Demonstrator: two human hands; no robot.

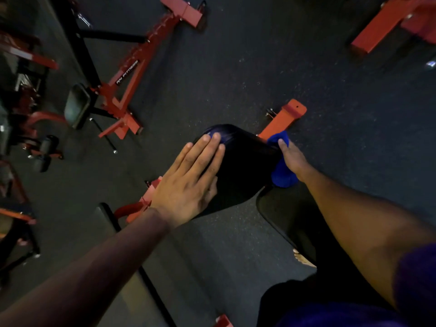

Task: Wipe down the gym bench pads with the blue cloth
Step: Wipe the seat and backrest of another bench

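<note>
Mid-wipe, I'd judge: right hand grip holding blue cloth against black pad right edge; left hand flat, grip wide, steadying; near pad looks left to do.

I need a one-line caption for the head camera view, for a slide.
Left hand rests flat on the black bench pad while the right hand presses the blue cloth against its side.

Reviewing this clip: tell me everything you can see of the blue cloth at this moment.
The blue cloth is a bright blue, soft-looking fabric, bunched rather than spread flat. The right hand grips it against the right edge of the black bench pad, so the cloth shows in two parts: a small fold above the fingers and a larger wad below the hand. It touches the hand and the pad's side. Its full size and any pattern are hidden by the hand and dim light.
</note>
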